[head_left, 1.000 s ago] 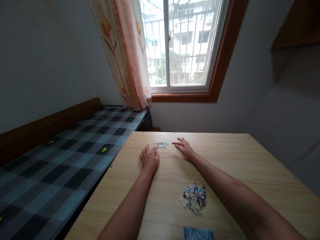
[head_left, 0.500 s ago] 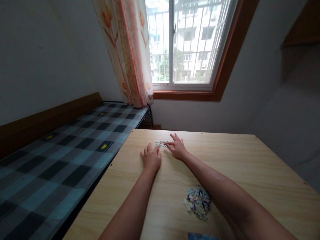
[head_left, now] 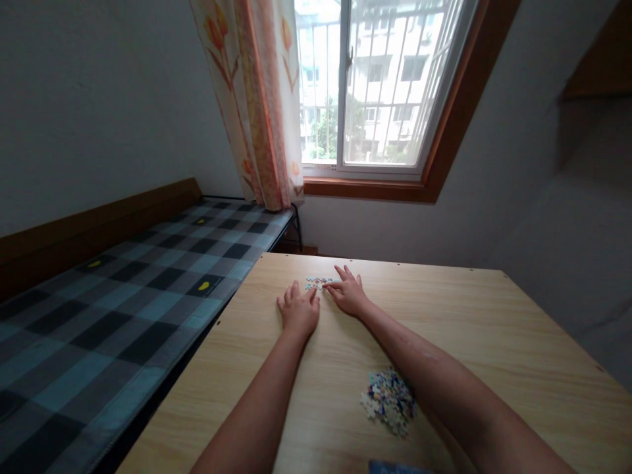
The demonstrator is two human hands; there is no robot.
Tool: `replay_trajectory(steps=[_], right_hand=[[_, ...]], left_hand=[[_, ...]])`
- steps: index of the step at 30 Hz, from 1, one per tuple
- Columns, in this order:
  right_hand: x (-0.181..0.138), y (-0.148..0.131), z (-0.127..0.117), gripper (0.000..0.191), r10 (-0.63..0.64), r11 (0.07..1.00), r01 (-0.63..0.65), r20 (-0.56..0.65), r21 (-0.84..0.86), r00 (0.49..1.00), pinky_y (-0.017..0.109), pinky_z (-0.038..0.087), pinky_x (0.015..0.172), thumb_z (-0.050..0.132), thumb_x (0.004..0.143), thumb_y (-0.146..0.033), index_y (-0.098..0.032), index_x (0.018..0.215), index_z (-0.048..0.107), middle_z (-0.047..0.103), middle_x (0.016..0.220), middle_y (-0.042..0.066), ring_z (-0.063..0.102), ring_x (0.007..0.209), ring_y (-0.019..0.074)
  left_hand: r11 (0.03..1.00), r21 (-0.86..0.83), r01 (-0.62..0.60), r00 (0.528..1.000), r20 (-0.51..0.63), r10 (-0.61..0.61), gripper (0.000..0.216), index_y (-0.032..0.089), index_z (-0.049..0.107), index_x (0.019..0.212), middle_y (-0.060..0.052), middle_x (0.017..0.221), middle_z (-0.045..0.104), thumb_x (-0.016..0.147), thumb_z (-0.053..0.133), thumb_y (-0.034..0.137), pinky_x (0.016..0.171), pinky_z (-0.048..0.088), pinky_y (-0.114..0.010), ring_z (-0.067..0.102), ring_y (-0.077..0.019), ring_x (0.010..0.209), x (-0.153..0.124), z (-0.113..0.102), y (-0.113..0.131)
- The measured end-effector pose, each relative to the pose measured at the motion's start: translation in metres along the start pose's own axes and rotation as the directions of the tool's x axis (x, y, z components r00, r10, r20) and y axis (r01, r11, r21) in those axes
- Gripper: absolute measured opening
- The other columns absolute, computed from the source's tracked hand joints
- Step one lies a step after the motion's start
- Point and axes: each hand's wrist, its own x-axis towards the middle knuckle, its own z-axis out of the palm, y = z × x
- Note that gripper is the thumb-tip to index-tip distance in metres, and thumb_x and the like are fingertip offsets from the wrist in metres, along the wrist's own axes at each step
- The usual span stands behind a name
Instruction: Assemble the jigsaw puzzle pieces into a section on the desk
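Right hand touching joined puzzle pieces (blue box lettering unreadable).

no text is legible anywhere, not even on the blue box.

You're using 2 hands: left hand, right hand. You're looking at 1 table carrying 2 puzzle groups: 1 joined patch, 1 loose pile, pcs too many to count. Also showing: 1 bed, 1 curtain, 1 window.
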Motion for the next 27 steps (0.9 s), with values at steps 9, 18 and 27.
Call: replay_trajectory(steps=[9,18,27], right_hand=[[0.004,0.013,0.002,0.028,0.079,0.989,-0.049,-0.211,0.143,0.974,0.049,0.022,0.120,0.054,0.090,-0.029,-0.021,0.095,0.080,0.045,0.151,0.007,0.029,0.146,0.0301],[0.002,0.005,0.004,0.025,0.068,0.996,-0.059,-0.128,0.074,0.990,0.056,0.015,0.120,0.058,0.087,-0.030,-0.026,0.096,0.081,0.038,0.156,0.003,0.020,0.150,0.0309],[0.001,0.002,0.000,0.025,0.048,0.998,-0.044,-0.103,0.038,0.994,0.062,0.016,0.118,0.056,0.087,-0.028,-0.027,0.094,0.081,0.039,0.155,0.003,0.024,0.148,0.0323]], left_hand=[[0.997,-0.029,-0.074,0.997,-0.007,0.074,0.041,0.041,0.061,0.132,-0.007,0.158,0.035,0.093,0.052,0.045,0.113,0.026,-0.059,0.031,-0.0327,0.143,0.002,0.003,0.000],[0.987,0.010,-0.160,0.986,0.054,0.160,0.044,0.040,0.058,0.135,-0.007,0.161,0.029,0.093,0.048,0.051,0.115,0.016,-0.063,0.019,-0.0346,0.149,0.001,0.010,0.002],[0.987,0.009,-0.162,0.984,0.077,0.161,0.046,0.038,0.058,0.137,-0.008,0.162,0.027,0.095,0.044,0.051,0.116,0.017,-0.062,0.020,-0.0339,0.149,0.000,0.007,0.006]])
